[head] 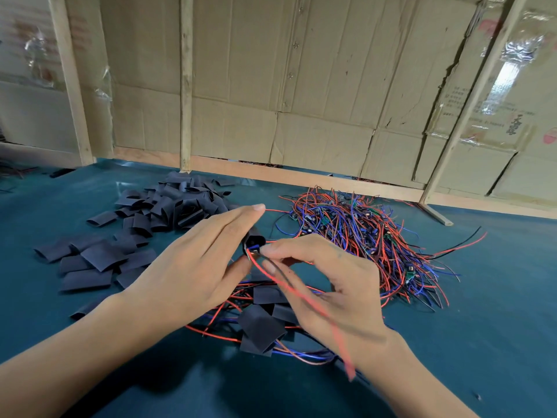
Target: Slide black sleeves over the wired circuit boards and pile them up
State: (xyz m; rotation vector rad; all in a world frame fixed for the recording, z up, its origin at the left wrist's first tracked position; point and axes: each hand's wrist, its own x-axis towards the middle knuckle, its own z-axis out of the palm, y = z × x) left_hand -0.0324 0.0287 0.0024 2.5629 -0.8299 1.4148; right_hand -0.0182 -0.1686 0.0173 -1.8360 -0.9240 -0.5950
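Black sleeve (254,240) held up over the bench (482,342) mid-frame, open mouth facing right, between both hands. Left hand (193,267) holds it: thumb under, fingers (241,215) extended along the far side, mostly hiding the sleeve body. Right hand (328,285) pinches the wired board (256,251) at the sleeve mouth, thumb and forefinger closed on it, other fingers loosely curled; board itself too small and hidden to make out. Its red and black leads (304,300) trail toward the near right across the right hand, blurred.

Directly below the hands, near centre: small pile of sleeved boards (262,324), black sleeves with red/blue wires sticking out.

Far left and left: loose heap of empty black sleeves (177,203), flatter scatter of them nearer (93,260).

Right of centre: big tangle of unsleeved wired boards (370,242), red, blue, black wires, small green boards visible in it.

Bench surface is dark teal. Cardboard wall with wooden battens (301,86) behind
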